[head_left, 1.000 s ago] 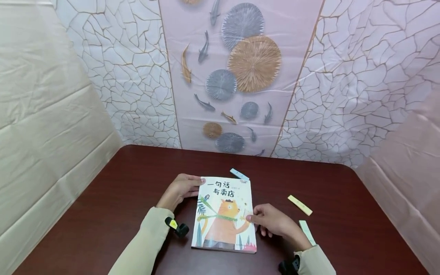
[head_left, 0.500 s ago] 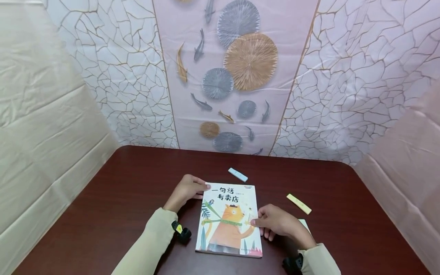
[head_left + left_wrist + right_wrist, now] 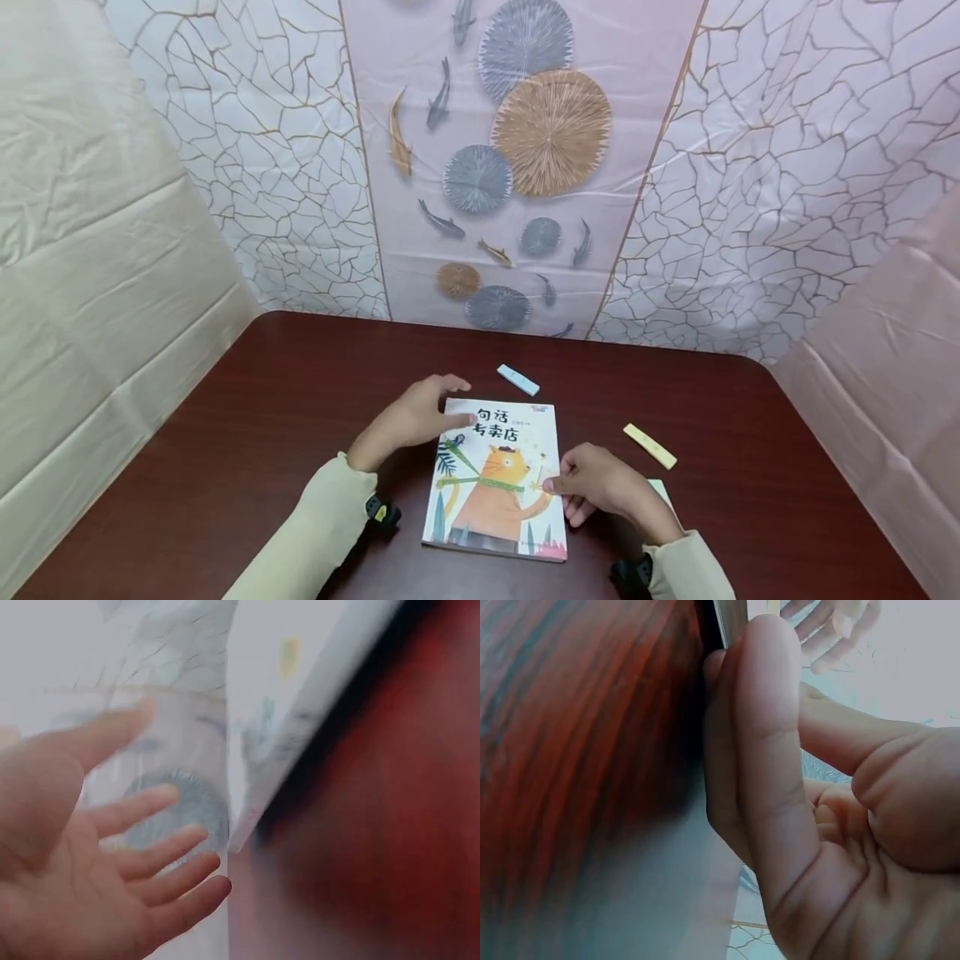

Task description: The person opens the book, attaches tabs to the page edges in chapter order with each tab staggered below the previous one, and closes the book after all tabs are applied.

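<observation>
A picture book (image 3: 495,479) with an orange cat on its white cover lies in front of me on the dark red table. Over its upper left corner my left hand (image 3: 420,414) is spread, thumb and fingers apart. The left wrist view shows that open palm (image 3: 97,885) beside the book's edge (image 3: 300,735), nothing in its grasp. At the right edge my right hand (image 3: 600,481) pinches the book, its thumb on the cover and its fingers at the side. In the right wrist view, those fingers (image 3: 769,750) meet the book's page edge (image 3: 731,619).
A light blue strip (image 3: 518,380) lies behind the book on the table (image 3: 225,467). To the right is a yellow strip (image 3: 649,446), and a pale green strip (image 3: 663,492) is partly hidden behind the right wrist. Patterned cloth (image 3: 480,250) hangs at the back.
My left hand has let go of the book's left edge and spread open over the corner. Earlier, the book shifted slightly toward me and right, uncovering the blue strip. The right hand keeps its pinch.
</observation>
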Motion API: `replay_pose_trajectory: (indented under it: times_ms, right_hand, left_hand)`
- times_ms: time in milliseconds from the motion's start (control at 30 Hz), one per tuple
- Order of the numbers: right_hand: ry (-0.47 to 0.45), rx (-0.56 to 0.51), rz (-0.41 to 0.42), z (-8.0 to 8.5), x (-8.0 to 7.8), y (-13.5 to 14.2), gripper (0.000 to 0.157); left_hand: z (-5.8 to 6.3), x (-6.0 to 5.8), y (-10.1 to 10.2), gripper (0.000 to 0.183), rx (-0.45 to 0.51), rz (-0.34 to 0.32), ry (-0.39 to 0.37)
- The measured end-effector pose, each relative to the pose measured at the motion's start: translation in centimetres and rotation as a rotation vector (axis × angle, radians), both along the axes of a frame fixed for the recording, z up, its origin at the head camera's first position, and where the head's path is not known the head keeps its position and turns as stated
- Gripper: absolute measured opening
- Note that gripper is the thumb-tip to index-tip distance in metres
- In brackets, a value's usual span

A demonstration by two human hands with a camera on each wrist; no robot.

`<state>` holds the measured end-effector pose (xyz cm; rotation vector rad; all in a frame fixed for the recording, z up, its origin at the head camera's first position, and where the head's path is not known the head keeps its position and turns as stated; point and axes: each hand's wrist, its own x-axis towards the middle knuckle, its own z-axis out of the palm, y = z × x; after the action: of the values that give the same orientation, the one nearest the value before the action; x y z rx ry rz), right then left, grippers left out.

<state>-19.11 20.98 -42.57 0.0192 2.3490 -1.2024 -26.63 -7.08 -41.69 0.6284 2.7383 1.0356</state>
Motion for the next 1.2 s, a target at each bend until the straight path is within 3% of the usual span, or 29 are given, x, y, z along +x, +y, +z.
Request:
replay_pose_trajectory:
  times_ms: [167,300,467,767,1000,1200]
  right_hand:
    - [0.024,0.024,0.029,0.3,-0.2,-0.2,0.025]
    - [0.010,-0.011,0.030,0.2,-0.4,-0.3,0.025]
    - [-0.004,-0.042,0.056,-0.3,-0.4,-0.2,0.025]
    - [0.045,-0.051,0.100,-0.2,-0.6,0.5,0.030]
    - [0.286,0.038,-0.011,0.0,-1.7,1.8,0.020]
    - [0.574,0.014,-0.134,-0.1,-4.9,0.7,0.018]
  left_hand:
    - [-0.3,1.8,0.5,0.107,-0.269,-0.149,-0.007]
    - [-0.6,2.7,0.2,0.132,-0.383,-0.210,-0.015]
    - [-1.2,3.0,-0.4,0.137,-0.419,-0.249,-0.029]
    - [-1.8,3.1,-0.7,0.136,-0.400,-0.255,-0.064]
    - [-1.7,2.8,0.0,0.135,-0.361,-0.265,-0.077]
    - [-1.9,2.7,0.1,0.136,-0.337,-0.259,-0.097]
